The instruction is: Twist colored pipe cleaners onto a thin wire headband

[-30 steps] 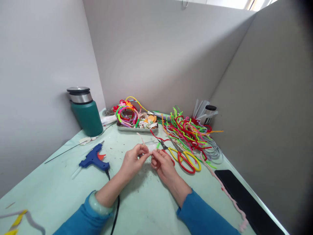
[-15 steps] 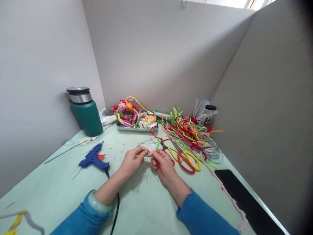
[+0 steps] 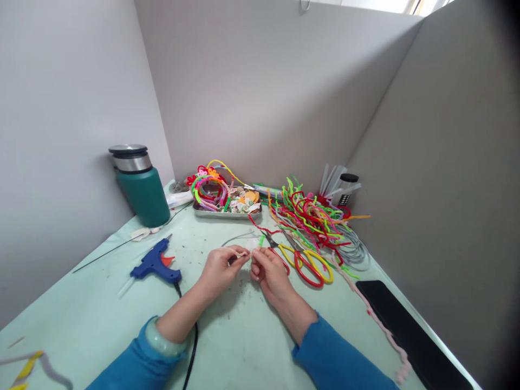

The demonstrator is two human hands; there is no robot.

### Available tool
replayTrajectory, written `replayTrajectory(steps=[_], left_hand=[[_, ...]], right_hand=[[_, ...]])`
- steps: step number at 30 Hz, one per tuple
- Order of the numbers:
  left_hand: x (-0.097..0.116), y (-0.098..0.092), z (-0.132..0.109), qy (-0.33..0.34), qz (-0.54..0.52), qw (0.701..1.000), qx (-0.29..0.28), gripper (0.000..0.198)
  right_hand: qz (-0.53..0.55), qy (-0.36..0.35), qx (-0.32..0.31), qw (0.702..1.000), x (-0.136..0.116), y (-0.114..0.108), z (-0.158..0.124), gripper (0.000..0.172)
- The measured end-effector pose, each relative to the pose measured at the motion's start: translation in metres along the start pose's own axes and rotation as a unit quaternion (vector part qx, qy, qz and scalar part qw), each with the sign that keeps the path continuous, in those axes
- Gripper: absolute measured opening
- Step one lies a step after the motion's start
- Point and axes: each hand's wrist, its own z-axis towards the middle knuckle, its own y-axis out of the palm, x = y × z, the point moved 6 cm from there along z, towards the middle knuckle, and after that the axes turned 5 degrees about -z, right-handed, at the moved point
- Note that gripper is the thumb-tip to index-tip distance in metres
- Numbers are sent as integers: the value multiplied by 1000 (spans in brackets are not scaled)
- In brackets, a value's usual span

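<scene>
My left hand [image 3: 221, 268] and my right hand [image 3: 268, 272] meet over the middle of the pale green table [image 3: 101, 314], fingertips almost touching. Both pinch a short pale pink pipe cleaner piece [image 3: 244, 253] between thumb and fingers. The piece is small and partly hidden by my fingers. A thin grey wire [image 3: 238, 237] lies on the table just beyond my hands. Blue sleeves cover both forearms, and a pale green bangle sits on my left wrist.
A blue glue gun [image 3: 156, 264] lies left of my hands, its black cord running under my left arm. Scissors [image 3: 304, 261] with red and yellow handles lie to the right, beside a pile of coloured pipe cleaners [image 3: 314, 219]. A metal tray [image 3: 227, 212], green flask [image 3: 142, 187] and black phone [image 3: 406, 325] stand around.
The pink piece that stuck up and away from my left hand has been bent down and now lies short between the fingertips. My hands stay in place.
</scene>
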Motion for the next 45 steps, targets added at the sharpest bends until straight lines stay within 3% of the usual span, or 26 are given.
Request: replayTrajectory(steps=[8, 16, 21, 24, 29, 45], left_hand=[[5, -1, -2, 28, -1, 1000, -12, 21], [-19, 1, -2, -132, -110, 985, -3, 29], [-24, 12, -2, -179, -161, 968, -65, 30], [-24, 13, -2, -174, -128, 972, -92, 36], [-20, 8, -1, -131, -40, 988, -77, 38], [-5, 6, -2, -69, 32, 994, -72, 26]], right_hand=[[14, -2, -7, 1000, -1, 0, 0, 20], [2, 1, -24, 1000, -2, 1, -2, 18], [-10, -7, -32, 999, -2, 3, -2, 18], [-16, -10, -31, 999, -2, 2, -2, 17], [-27, -6, -31, 999, 0, 1, -2, 18], [-13, -7, -28, 999, -2, 2, -2, 18]])
